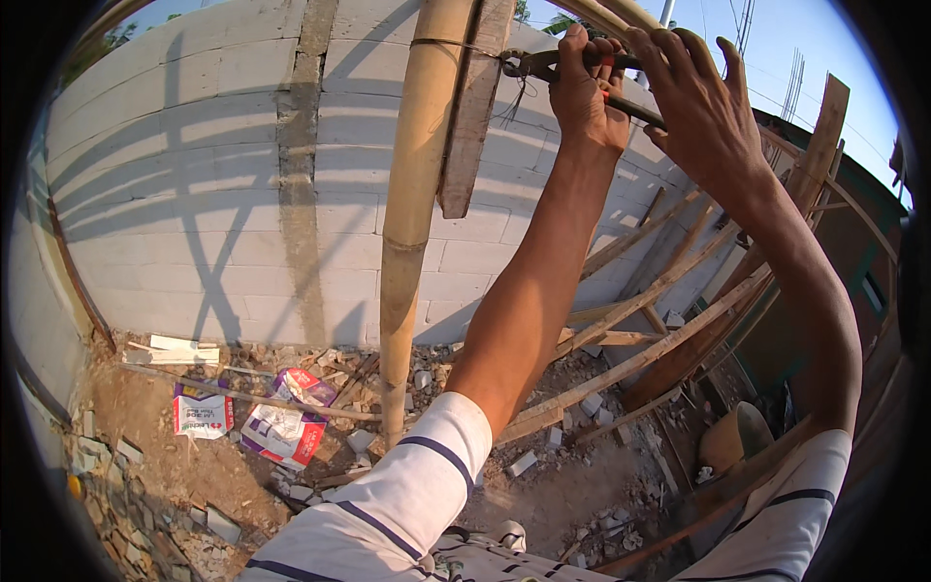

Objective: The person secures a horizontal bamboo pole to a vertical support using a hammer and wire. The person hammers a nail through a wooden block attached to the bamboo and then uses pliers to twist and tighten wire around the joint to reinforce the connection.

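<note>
My left hand point(590, 97) is wrapped around the handles of dark pincers point(543, 66), thumb pointing up. The jaws meet a thin wire point(456, 43) that loops around a thick bamboo pole point(412, 165) and a rough wooden board point(475, 126). Loose wire ends dangle below the jaws. My right hand point(703, 121) is raised beside the left, at the handle ends, with its fingers stretched out and apart. Its thumb lies near the tip of the lower handle; whether it presses on the handle is hard to tell. The pole stands upright, with the board flat along its right side.
Behind the pole runs a pale block wall point(242, 213). Torn printed sacks point(286, 417) and block rubble point(223, 524) litter the dirt ground. Slanting timber poles point(659, 335) cross at the right, near a tan bucket-like container point(734, 436).
</note>
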Available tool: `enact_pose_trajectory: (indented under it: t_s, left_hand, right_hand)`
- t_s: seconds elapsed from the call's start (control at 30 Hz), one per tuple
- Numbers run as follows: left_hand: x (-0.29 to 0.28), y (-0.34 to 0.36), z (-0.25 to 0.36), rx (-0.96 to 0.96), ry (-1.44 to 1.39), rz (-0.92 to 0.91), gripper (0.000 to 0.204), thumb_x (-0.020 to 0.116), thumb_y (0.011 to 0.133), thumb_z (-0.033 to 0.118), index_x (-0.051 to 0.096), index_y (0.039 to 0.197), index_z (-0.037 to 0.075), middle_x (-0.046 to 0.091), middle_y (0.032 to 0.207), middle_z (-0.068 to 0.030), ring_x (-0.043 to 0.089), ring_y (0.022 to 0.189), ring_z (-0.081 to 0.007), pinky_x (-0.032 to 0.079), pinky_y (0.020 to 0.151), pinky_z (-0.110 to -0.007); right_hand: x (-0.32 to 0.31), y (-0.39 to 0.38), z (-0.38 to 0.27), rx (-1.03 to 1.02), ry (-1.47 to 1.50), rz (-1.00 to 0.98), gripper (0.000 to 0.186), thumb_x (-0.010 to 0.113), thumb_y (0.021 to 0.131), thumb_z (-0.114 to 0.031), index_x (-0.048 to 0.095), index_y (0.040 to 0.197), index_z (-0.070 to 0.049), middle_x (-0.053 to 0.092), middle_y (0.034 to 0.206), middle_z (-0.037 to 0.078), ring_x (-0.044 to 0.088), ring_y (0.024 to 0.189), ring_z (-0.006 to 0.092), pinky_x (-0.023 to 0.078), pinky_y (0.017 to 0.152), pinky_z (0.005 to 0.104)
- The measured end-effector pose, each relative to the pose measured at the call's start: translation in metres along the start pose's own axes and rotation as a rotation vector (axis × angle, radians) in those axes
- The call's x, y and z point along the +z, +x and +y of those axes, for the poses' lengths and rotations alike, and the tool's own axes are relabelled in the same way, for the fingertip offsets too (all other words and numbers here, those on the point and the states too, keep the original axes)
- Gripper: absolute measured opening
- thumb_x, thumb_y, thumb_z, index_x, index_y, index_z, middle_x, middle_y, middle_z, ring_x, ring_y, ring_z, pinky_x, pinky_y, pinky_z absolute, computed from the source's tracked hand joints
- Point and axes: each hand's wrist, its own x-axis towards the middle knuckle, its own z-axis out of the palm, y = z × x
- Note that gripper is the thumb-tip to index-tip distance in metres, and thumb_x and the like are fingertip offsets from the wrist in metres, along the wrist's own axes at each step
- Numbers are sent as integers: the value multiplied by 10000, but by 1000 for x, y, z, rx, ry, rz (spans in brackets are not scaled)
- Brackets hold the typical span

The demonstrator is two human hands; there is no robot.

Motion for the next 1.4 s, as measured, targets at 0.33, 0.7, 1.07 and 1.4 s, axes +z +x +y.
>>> enact_pose_trajectory:
  t_s: [0.33,0.7,1.07,1.4]
  left_hand:
    - [3,-34,13,-95,397,72,312,763,874,320,613,942,54,613,937,-36,604,903,-171,505,833,-324]
    - [-23,-95,149,1026,2637,114,1186,918,614,330,203,1484,-42,420,1308,-293,404,1280,-478,307,1069,-637]
    - [-27,-89,156,805,2525,39,1134,866,624,266,184,1485,-14,470,1241,-262,539,1131,-461,508,912,-517]
    - [-33,-90,149,1069,2602,-47,1029,842,678,234,254,1487,-5,449,1274,-222,501,1171,-408,411,1018,-569]
  right_hand:
    - [85,-1,23,-60,65,360,517,633,842,-26,494,1325,-148,569,1069,70,586,1050,265,481,886,422]
    - [87,5,27,-59,84,369,525,671,830,52,514,1292,-141,601,1067,74,599,1073,268,523,943,419]
    - [99,-2,48,-136,190,313,648,765,783,18,489,1354,-114,616,1184,112,627,1105,303,563,938,403]
    - [66,-15,36,-23,944,-324,248,642,866,-103,636,1086,11,589,708,80,600,596,162,508,595,314]
